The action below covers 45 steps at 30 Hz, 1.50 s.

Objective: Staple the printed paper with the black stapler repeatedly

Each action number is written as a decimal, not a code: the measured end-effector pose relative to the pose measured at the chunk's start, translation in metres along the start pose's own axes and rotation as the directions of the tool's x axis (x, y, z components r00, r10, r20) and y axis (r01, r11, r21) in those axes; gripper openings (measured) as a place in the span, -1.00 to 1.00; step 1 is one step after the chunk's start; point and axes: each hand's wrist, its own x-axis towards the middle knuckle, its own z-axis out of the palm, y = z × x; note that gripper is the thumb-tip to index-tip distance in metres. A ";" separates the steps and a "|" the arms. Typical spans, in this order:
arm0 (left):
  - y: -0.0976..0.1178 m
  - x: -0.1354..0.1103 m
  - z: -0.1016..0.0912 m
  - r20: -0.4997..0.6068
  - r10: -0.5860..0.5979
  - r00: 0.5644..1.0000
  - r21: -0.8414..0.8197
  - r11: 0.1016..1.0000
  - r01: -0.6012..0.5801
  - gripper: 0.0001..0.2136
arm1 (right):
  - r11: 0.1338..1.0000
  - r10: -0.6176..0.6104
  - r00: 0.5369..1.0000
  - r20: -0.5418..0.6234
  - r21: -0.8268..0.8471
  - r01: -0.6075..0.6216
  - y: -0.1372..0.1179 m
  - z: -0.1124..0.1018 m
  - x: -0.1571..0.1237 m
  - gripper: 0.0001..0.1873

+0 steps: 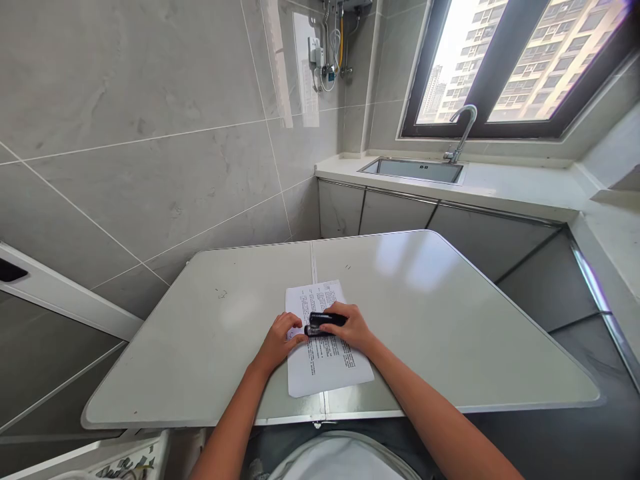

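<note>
A black stapler [327, 319] lies across several lines of printed text on a white sheet of paper [327, 383], its front end pointing left. My right hand [354, 327] is closed around the stapler's rear end from the right, with the thumb on the near side. Its upper arm and lower part show a gap at the front. My left hand [278, 341] rests over the paper's left edge, thumb and fingers apart in a curve, close to the stapler's front end. Whether the paper is one sheet or several I cannot tell.
The paper lies on a pale folding table [425, 340] with a centre seam. Beyond it stand a counter with a sink [415, 169] and a faucet [465, 130] under a window. A tiled wall [200, 180] borders the left. A white stool [345, 460] is below the near edge.
</note>
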 end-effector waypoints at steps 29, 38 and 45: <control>0.003 0.003 0.002 0.219 -0.026 0.975 0.217 0.976 -0.022 -0.63 | 0.825 0.007 0.995 -0.097 -0.562 -0.061 0.042 -0.063 0.014 -0.60; 0.002 0.003 0.005 0.173 -0.005 0.985 0.161 0.987 -0.024 -0.63 | 0.737 -0.020 0.989 -0.146 -0.671 -0.085 0.054 -0.056 0.015 -0.57; 0.000 0.002 0.007 0.193 -0.008 0.981 0.146 0.989 -0.020 -0.64 | 0.739 -0.037 0.989 -0.144 -0.670 -0.070 0.053 -0.053 0.017 -0.57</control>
